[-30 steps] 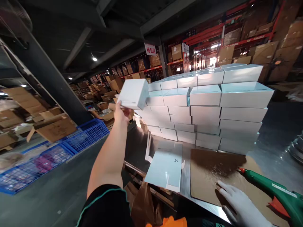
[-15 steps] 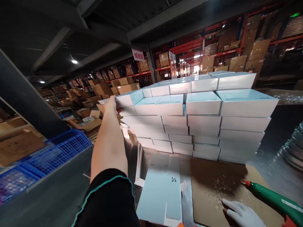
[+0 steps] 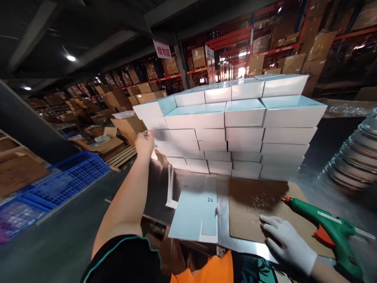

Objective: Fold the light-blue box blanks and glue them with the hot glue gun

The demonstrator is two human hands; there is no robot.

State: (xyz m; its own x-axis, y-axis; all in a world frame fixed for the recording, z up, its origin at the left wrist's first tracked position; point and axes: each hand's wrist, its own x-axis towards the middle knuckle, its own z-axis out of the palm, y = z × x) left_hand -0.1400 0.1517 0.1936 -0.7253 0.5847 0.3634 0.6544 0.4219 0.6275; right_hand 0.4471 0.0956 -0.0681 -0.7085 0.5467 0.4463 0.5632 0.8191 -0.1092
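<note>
holding r hand [image 3: 286,240] fingers spread over cardboard [image 3: 242,214], can't tell re l hand [image 3: 144,144]; sign [image 3: 162,50]: 组包区.

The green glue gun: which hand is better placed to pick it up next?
Probably the right hand: it is over the cardboard, close to the glue gun. The left hand is farther off, by the left end of the white boxes.

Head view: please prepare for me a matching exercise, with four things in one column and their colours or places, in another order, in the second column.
Column one
1. Glue gun
2. Left hand
3. Right hand
4. Plastic crates

Column two
A. White-gloved, over the brown cardboard sheet
B. Blue, at the picture's left
C. Mostly green
D. Ungloved, at the left end of the box stack

Pairs: 1-C, 2-D, 3-A, 4-B
</note>
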